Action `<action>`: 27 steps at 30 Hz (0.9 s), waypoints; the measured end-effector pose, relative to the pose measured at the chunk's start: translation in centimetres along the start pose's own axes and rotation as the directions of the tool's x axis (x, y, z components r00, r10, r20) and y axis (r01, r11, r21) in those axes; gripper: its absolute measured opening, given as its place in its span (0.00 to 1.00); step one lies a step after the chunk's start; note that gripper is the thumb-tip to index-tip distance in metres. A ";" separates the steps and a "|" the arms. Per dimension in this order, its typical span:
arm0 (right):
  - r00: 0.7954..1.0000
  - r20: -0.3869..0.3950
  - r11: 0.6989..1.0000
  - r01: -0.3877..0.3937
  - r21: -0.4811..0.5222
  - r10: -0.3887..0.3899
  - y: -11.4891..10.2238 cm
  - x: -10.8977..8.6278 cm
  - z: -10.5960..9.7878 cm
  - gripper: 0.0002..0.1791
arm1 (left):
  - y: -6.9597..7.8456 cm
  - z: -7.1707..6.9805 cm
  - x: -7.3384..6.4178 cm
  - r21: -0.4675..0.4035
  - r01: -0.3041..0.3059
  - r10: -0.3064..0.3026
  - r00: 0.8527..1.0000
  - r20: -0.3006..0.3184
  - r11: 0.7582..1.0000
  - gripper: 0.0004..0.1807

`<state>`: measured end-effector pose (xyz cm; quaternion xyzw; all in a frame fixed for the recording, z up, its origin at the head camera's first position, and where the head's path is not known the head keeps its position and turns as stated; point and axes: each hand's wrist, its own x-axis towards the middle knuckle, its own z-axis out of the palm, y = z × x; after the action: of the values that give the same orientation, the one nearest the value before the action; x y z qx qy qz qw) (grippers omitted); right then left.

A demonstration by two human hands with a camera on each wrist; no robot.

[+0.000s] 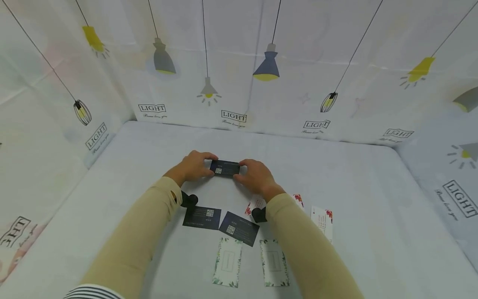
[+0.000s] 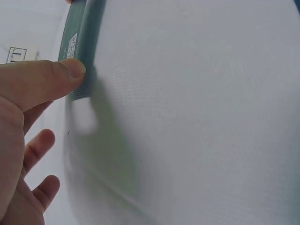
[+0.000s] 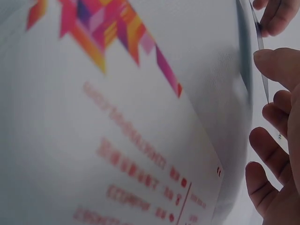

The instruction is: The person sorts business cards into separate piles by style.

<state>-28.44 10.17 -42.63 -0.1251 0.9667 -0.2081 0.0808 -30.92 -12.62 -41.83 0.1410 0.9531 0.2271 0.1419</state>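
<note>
A stack of dark business cards [image 1: 225, 168] with a QR code lies near the middle of the white table, held from both ends. My left hand [image 1: 195, 167] pinches its left end; in the left wrist view the thumb [image 2: 61, 77] presses against the thick side of the stack [image 2: 86, 47]. The right end is pinched by my right hand [image 1: 257, 176]. In the right wrist view, that hand's fingers [image 3: 276, 63] are at a thin card edge [image 3: 260, 40]. How the fingers lie behind the cards is partly hidden.
Two dark cards [image 1: 202, 218] lie nearer me, just left of centre. Closer still are two leaf-bordered white cards [image 1: 228, 261]. White cards with red print [image 1: 322, 220] lie around my right forearm, partly covered by it. A lamp-patterned cloth [image 1: 231, 50] hangs behind the table.
</note>
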 end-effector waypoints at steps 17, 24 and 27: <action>1.000 0.003 1.000 0.019 -0.021 -0.019 -0.5 1.0 0.4 0.25 | -0.9 0.0 0.5 -0.039 0.028 -0.029 0.999 -0.038 0.999 0.29; 1.000 0.009 1.000 0.002 -0.018 -0.001 -0.4 1.4 0.8 0.26 | -1.1 0.1 0.5 -0.072 0.031 -0.033 0.999 -0.031 0.997 0.30; 1.000 0.009 1.000 -0.003 -0.021 0.004 -0.3 1.5 0.9 0.27 | -1.0 0.1 0.5 -0.076 0.040 -0.042 0.999 -0.026 0.996 0.30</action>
<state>-29.63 9.13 -43.49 -0.1252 0.9687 -0.1969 0.0843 -31.59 -13.26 -42.49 0.1129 0.9484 0.2618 0.1388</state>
